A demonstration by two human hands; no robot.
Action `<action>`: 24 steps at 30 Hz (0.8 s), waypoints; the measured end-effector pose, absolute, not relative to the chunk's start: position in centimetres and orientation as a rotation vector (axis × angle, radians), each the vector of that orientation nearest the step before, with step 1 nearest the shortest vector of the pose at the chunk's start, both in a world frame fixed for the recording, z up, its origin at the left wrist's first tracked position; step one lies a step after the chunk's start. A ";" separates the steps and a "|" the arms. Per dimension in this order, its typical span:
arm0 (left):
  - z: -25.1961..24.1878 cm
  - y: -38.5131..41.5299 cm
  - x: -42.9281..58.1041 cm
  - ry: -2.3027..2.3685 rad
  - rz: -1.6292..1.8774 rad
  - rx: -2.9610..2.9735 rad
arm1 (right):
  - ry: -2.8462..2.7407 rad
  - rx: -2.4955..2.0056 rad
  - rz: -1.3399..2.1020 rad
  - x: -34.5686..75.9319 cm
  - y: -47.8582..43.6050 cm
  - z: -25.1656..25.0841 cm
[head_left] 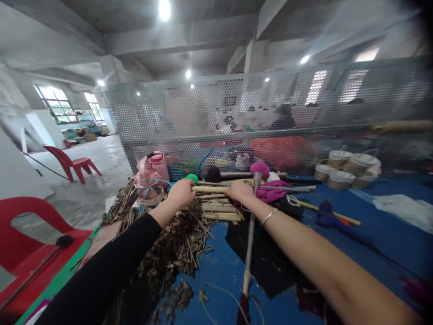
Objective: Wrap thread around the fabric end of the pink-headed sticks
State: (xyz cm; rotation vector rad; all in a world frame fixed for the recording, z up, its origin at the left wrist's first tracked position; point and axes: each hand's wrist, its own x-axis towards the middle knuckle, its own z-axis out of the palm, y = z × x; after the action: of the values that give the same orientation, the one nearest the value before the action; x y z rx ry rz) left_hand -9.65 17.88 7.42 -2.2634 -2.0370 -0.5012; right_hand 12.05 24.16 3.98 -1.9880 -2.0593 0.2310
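A pale bamboo stick spans the gap between my two hands. My left hand is closed around its left end, beside a green ball-shaped head. On the other end, the fingers of my right hand are closed too. Just below lies a row of cut sticks that looks tied together with string. A long stick with a magenta padded head runs down past my right wrist, which wears a bangle. Magenta cloth lies to the right of that hand.
Dry brown plant scraps cover the blue table's left side. A pink jug stands at the back left. Black cloth, a dark blue padded stick and several small pots are rightward. A perforated metal screen closes off the back.
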 end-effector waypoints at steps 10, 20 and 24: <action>6.3 25.4 -9.8 -2.107 -0.751 -2.205 | -1.921 -1.572 0.672 11.5 28.4 8.5; 5.7 25.5 -5.4 -1.870 -0.544 -2.522 | -1.446 -0.732 1.251 14.1 26.6 15.9; 5.4 25.0 -4.6 -1.909 -0.428 -2.530 | -1.542 -0.553 1.051 14.6 22.8 19.8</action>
State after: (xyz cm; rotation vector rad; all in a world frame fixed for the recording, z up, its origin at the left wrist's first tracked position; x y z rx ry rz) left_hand -4.60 25.04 5.40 -2.5297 -1.9087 -0.4283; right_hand 14.64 22.83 19.78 -0.5531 -1.5421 1.0507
